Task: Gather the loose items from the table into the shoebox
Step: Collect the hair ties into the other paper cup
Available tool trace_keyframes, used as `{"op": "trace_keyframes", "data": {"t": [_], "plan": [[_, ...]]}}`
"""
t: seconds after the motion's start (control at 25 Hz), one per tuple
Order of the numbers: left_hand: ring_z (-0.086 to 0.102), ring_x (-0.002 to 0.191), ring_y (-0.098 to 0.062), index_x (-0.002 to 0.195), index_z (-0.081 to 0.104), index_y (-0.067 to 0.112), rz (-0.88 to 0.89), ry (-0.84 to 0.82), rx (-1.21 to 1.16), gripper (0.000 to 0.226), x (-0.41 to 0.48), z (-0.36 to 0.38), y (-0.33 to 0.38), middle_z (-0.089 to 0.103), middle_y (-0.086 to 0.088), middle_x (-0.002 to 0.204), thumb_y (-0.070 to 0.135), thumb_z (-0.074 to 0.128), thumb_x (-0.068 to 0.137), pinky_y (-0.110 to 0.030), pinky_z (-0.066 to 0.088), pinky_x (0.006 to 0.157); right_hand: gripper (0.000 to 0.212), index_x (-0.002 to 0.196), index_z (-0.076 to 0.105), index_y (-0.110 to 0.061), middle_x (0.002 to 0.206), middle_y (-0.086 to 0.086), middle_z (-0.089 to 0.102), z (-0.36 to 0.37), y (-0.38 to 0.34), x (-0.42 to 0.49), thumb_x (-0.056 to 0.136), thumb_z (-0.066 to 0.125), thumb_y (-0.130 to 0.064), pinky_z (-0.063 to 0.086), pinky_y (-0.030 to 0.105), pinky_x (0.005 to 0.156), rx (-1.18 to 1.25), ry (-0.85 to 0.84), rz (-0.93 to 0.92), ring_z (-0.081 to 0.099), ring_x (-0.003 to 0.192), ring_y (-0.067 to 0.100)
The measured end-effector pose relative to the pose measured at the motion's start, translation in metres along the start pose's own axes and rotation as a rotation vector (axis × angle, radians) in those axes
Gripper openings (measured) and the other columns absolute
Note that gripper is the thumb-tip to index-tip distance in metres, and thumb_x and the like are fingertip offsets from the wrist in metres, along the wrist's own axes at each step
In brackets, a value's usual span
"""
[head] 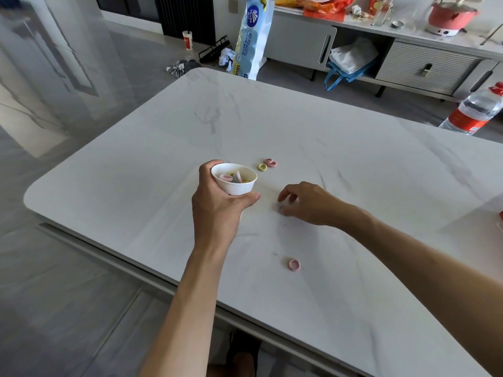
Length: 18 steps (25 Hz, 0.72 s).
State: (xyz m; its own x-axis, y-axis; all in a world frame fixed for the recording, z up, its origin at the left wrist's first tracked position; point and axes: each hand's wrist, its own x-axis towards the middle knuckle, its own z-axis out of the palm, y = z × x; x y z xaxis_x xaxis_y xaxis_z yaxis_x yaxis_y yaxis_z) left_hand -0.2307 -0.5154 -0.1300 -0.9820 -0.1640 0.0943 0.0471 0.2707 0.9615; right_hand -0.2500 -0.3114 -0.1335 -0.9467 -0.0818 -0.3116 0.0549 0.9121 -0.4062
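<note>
My left hand (217, 205) grips a white paper cup (234, 180), held tilted above the white marble table (353, 186). Several pastel hair ties lie inside the cup. My right hand (307, 204) hovers low over the table to the right of the cup, fingers loosely curled, and nothing shows in its grasp. A yellow hair tie (262, 167) and a pink hair tie (270, 162) lie together beyond the cup. Another pink hair tie (294, 265) lies nearer to me, below my right hand. No shoebox is in view.
A clear water bottle with a red label (475, 111) stands at the table's right far edge. Beyond the table stands a low cabinet (424, 66) with clutter, bags and a tall blue-white package (251, 39) on the floor.
</note>
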Motion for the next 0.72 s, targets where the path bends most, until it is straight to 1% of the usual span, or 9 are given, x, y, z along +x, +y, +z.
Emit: {"op": "trace_keyframes", "data": {"t": [0.04, 0.08, 0.16, 0.28, 0.36, 0.44, 0.56, 0.64, 0.72], "plan": [[0.055, 0.088, 0.013, 0.114, 0.051, 0.034, -0.001, -0.002, 0.001, 0.069, 0.0, 0.0, 0.0, 0.061, 0.023, 0.098, 0.023, 0.09, 0.058, -0.004, 0.042, 0.062, 0.026, 0.108, 0.062, -0.028, 0.102, -0.001, 0.056, 0.005, -0.003, 0.001, 0.085, 0.065, -0.041, 0.044, 0.029, 0.078, -0.022, 0.042, 0.017, 0.055, 0.096, 0.017], [0.056, 0.089, 0.012, 0.114, 0.051, 0.034, -0.004, -0.004, -0.001, 0.069, 0.0, 0.001, 0.0, 0.062, 0.023, 0.099, 0.023, 0.09, 0.058, -0.004, 0.042, 0.063, 0.022, 0.104, 0.063, -0.027, 0.101, 0.0, 0.057, 0.01, -0.007, 0.002, 0.085, 0.065, -0.039, 0.046, 0.03, 0.075, -0.047, 0.087, 0.025, 0.056, 0.092, 0.019], [0.056, 0.089, 0.012, 0.114, 0.051, 0.033, -0.006, -0.009, -0.002, 0.069, -0.001, 0.002, 0.001, 0.062, 0.023, 0.099, 0.022, 0.09, 0.058, -0.004, 0.042, 0.063, 0.007, 0.091, 0.064, -0.023, 0.099, 0.004, 0.063, 0.014, -0.012, 0.002, 0.085, 0.065, -0.023, 0.047, 0.029, 0.065, -0.085, 0.129, 0.027, 0.058, 0.083, 0.022], [0.055, 0.087, 0.016, 0.115, 0.052, 0.032, 0.001, -0.026, 0.008, 0.069, -0.003, 0.005, 0.001, 0.061, 0.024, 0.097, 0.021, 0.09, 0.058, -0.002, 0.04, 0.062, 0.009, 0.082, 0.064, -0.02, 0.086, 0.0, 0.065, 0.005, -0.005, -0.011, 0.083, 0.063, -0.011, 0.051, 0.029, 0.063, -0.113, 0.026, -0.006, 0.061, 0.074, 0.02], [0.055, 0.084, 0.017, 0.116, 0.052, 0.032, 0.001, -0.051, 0.008, 0.07, -0.004, 0.008, 0.002, 0.061, 0.023, 0.096, 0.021, 0.09, 0.058, -0.002, 0.04, 0.061, 0.01, 0.081, 0.064, -0.022, 0.078, -0.007, 0.063, 0.0, 0.002, -0.032, 0.084, 0.067, -0.012, 0.05, 0.023, 0.06, -0.029, -0.042, -0.054, 0.061, 0.066, 0.013], [0.056, 0.084, 0.015, 0.116, 0.052, 0.033, -0.005, -0.066, 0.004, 0.07, -0.006, 0.01, 0.002, 0.062, 0.023, 0.096, 0.021, 0.09, 0.058, -0.003, 0.041, 0.061, 0.011, 0.085, 0.065, -0.026, 0.075, -0.011, 0.065, 0.002, 0.004, -0.054, 0.084, 0.072, -0.018, 0.046, 0.015, 0.056, 0.061, -0.118, -0.131, 0.06, 0.058, 0.001], [0.057, 0.084, 0.014, 0.116, 0.052, 0.033, -0.01, -0.075, -0.004, 0.07, -0.007, 0.013, 0.004, 0.062, 0.024, 0.097, 0.021, 0.09, 0.059, -0.004, 0.042, 0.062, 0.013, 0.089, 0.066, -0.027, 0.074, -0.015, 0.064, 0.017, 0.004, -0.076, 0.08, 0.076, -0.026, 0.039, 0.008, 0.053, 0.014, -0.212, -0.179, 0.058, 0.064, -0.001], [0.057, 0.084, 0.014, 0.116, 0.052, 0.033, -0.011, -0.072, -0.003, 0.069, -0.008, 0.013, 0.005, 0.062, 0.024, 0.097, 0.021, 0.09, 0.059, -0.005, 0.043, 0.062, 0.007, 0.088, 0.068, -0.025, 0.081, -0.013, 0.064, 0.023, 0.004, -0.076, 0.083, 0.073, -0.027, 0.037, 0.008, 0.054, -0.101, -0.22, -0.222, 0.058, 0.075, 0.005], [0.056, 0.083, 0.016, 0.115, 0.052, 0.032, -0.007, -0.064, 0.01, 0.069, -0.009, 0.013, 0.006, 0.062, 0.024, 0.096, 0.019, 0.09, 0.059, -0.004, 0.042, 0.061, 0.005, 0.089, 0.071, -0.024, 0.083, -0.012, 0.063, 0.02, 0.002, -0.074, 0.084, 0.071, -0.026, 0.038, 0.01, 0.059, -0.179, -0.195, -0.263, 0.057, 0.077, 0.006]]}}
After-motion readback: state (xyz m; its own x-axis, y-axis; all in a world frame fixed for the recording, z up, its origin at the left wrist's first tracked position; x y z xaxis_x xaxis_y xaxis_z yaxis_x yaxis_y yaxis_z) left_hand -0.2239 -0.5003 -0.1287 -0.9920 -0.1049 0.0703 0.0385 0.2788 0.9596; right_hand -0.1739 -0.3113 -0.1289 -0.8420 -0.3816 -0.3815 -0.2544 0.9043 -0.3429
